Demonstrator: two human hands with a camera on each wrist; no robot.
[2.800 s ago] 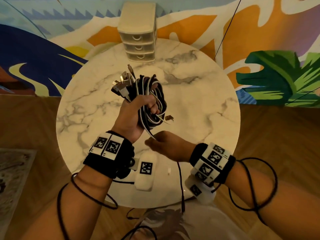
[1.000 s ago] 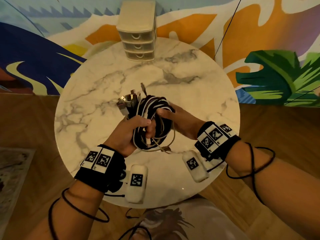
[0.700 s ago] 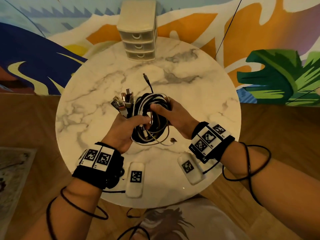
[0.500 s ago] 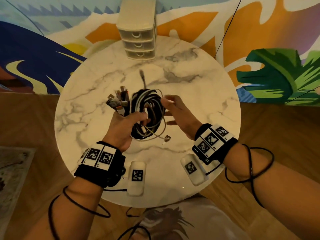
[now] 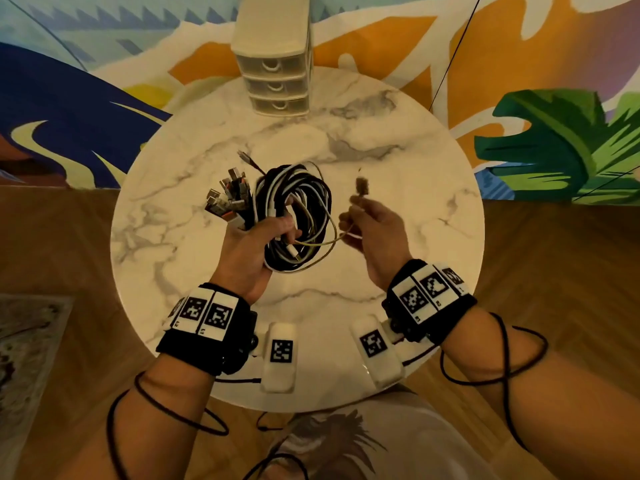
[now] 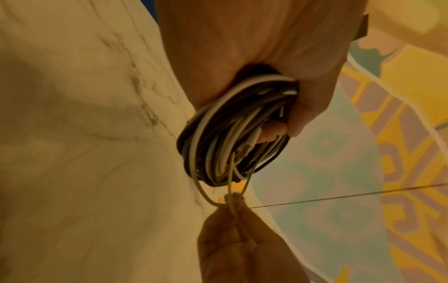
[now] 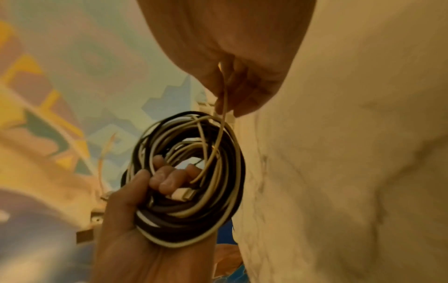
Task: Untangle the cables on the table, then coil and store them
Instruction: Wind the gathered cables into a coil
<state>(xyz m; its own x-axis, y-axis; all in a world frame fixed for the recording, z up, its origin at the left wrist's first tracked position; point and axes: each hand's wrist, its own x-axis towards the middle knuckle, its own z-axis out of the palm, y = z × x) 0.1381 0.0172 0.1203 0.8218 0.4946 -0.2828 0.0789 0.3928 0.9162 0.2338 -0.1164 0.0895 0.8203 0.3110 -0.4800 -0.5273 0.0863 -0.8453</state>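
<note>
A coil of black and white cables (image 5: 294, 216) (image 6: 232, 134) (image 7: 191, 183) hangs above the round marble table (image 5: 398, 188), and my left hand (image 5: 252, 247) grips it with fingers curled through its middle. A cluster of plugs (image 5: 228, 199) sticks out at the coil's left. My right hand (image 5: 367, 226) pinches a thin yellowish cable (image 5: 322, 240) (image 7: 223, 107) that runs out of the coil, its plug end (image 5: 362, 185) pointing up past the fingers. In the left wrist view the right hand's fingertips (image 6: 232, 210) hold that strand just below the coil.
A small cream three-drawer chest (image 5: 273, 64) stands at the table's far edge, its drawers closed. Wood floor surrounds the table, with a painted wall behind. Thin black leads loop around both my forearms.
My right hand left the coil, took the thin yellowish cable's end and drew it out to the right. The left hand keeps holding the coil, now slightly lower.
</note>
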